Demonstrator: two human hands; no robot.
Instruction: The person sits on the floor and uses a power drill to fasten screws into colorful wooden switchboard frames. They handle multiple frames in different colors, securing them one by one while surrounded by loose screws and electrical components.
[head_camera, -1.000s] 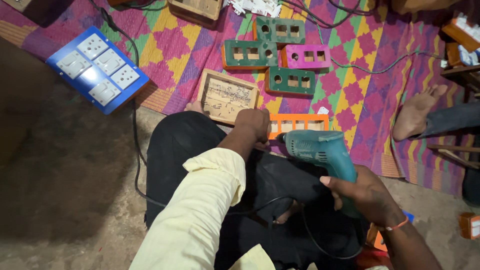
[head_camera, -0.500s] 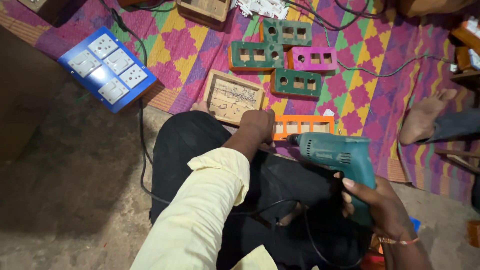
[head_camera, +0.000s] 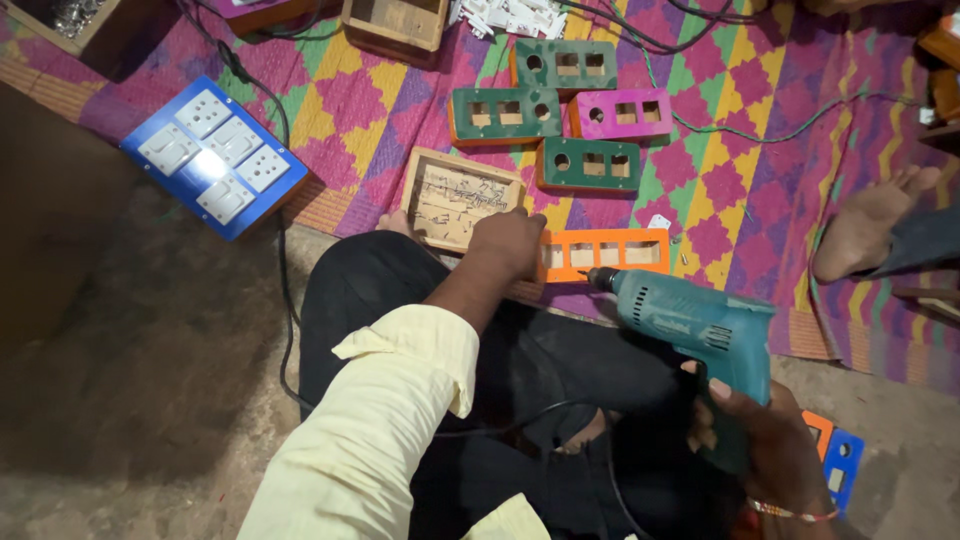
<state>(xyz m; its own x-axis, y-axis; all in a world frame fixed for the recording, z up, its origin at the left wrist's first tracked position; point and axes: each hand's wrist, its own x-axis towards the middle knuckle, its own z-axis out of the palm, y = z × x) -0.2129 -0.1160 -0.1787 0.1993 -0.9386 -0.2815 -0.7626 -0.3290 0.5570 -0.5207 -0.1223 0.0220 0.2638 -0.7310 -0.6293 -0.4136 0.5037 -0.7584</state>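
Note:
My left hand (head_camera: 508, 243) rests on the left end of an orange switch-board plate (head_camera: 607, 253) with rectangular cut-outs, pressing it against the mat. My right hand (head_camera: 765, 440) grips the handle of a teal electric drill (head_camera: 697, 327). The drill's tip (head_camera: 592, 279) points left, just below the orange plate's lower edge. A shallow wooden box (head_camera: 458, 202) lies beside my left hand. My dark-trousered knee sits under both arms.
Green plates (head_camera: 498, 115) (head_camera: 588, 165) (head_camera: 564, 65) and a pink plate (head_camera: 620, 113) lie on the patterned mat (head_camera: 730, 180). A blue board with white switches (head_camera: 213, 155) is at left. Another person's bare foot (head_camera: 872, 222) rests at right. Cables cross the floor.
The drill has swung right and lower, with its tip now near the orange plate's bottom edge. My left hand stays on the plate. The view has shifted slightly.

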